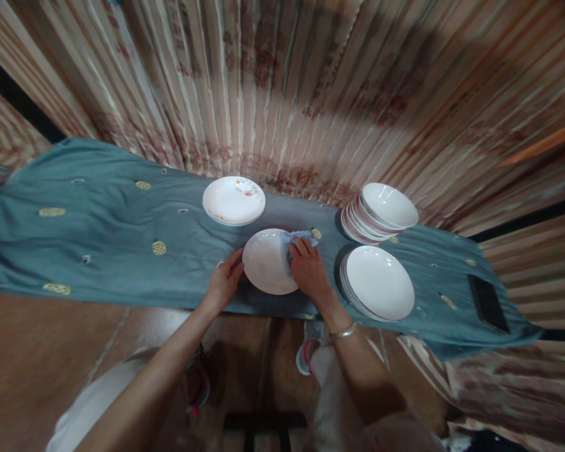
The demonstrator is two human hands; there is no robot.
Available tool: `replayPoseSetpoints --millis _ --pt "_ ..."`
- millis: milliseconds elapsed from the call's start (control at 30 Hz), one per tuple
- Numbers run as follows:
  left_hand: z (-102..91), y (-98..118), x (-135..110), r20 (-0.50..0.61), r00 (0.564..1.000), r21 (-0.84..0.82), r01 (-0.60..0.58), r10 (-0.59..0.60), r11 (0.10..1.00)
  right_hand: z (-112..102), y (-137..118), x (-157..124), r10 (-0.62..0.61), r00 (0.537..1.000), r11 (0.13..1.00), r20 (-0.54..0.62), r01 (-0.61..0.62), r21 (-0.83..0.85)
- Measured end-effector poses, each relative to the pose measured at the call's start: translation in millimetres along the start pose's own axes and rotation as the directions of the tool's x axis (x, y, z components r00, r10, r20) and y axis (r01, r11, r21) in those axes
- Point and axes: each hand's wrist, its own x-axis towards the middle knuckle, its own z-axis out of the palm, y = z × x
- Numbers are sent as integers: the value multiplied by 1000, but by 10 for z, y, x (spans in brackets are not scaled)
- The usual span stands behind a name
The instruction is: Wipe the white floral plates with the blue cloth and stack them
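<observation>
A white plate (265, 263) lies on the cloth-covered table in front of me. At its left rim is my left hand (225, 280), its fingers and thumb closed on the edge. My right hand (309, 266) presses a light blue cloth (286, 242) against the plate's right side, with the cloth bunched under the fingers. Beyond the plate, a little to the left, sits a white plate with a floral pattern (233, 201). To the right of my right hand stands a stack of white plates (380, 282).
Behind the plate stack, a stack of bowls (388, 206) leans slightly. A dark phone-like slab (488, 303) lies near the table's right end. The green patterned tablecloth (113, 232) covers the table, and a pleated curtain (273, 94) hangs close behind it.
</observation>
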Motion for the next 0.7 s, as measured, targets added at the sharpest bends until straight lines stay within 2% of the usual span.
replayPoseSetpoints --millis 367,700 --pt "6 -11 7 46 998 -67 52 -49 996 -198 3 -226 45 995 999 92 -44 -8" --pt "25 7 19 10 1000 -71 -10 11 997 -376 -83 -390 7 991 1000 136 -6 -3"
